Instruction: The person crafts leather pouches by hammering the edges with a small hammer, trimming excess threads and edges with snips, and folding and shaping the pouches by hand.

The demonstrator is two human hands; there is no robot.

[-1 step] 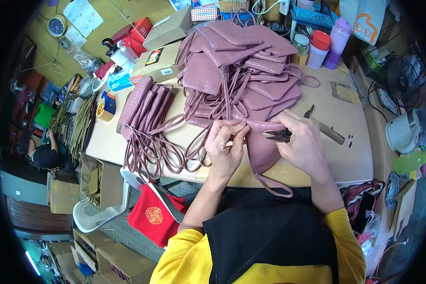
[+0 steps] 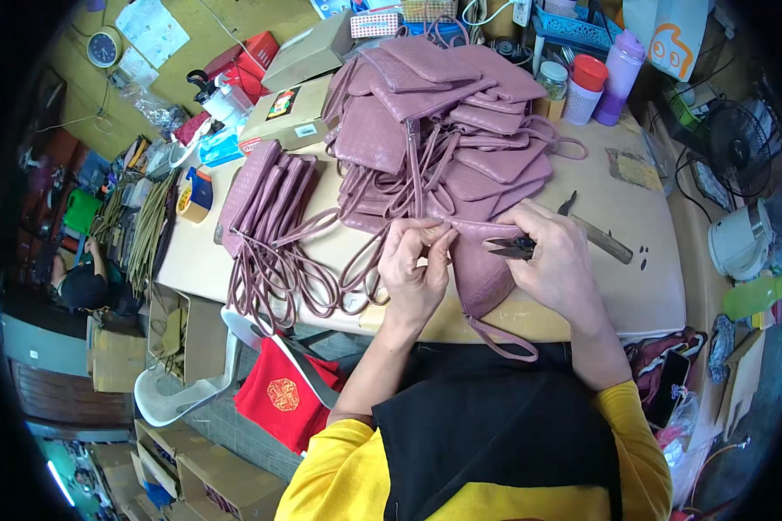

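My left hand [image 2: 414,271] pinches the upper left corner of a mauve textured pouch [image 2: 480,278] with thumb and forefinger. That pouch lies at the table's near edge, its wrist strap [image 2: 504,340] hanging down over the edge. In my right hand [image 2: 554,260] is a pair of dark-jawed pliers [image 2: 514,248], their tips pointing left over the pouch; their handles are hidden by my palm. Right behind both hands rises a big heap of similar pouches [image 2: 460,113]. To the left stands a row of pouches [image 2: 269,195], with their strap loops [image 2: 278,278] spread toward me.
A wooden-handled hammer [image 2: 604,239] lies just right of my right hand. Cardboard boxes [image 2: 287,113], a purple bottle [image 2: 619,78] and a glass jar [image 2: 552,80] line the table's back. A white chair [image 2: 182,395] and red cloth [image 2: 285,395] are at the lower left.
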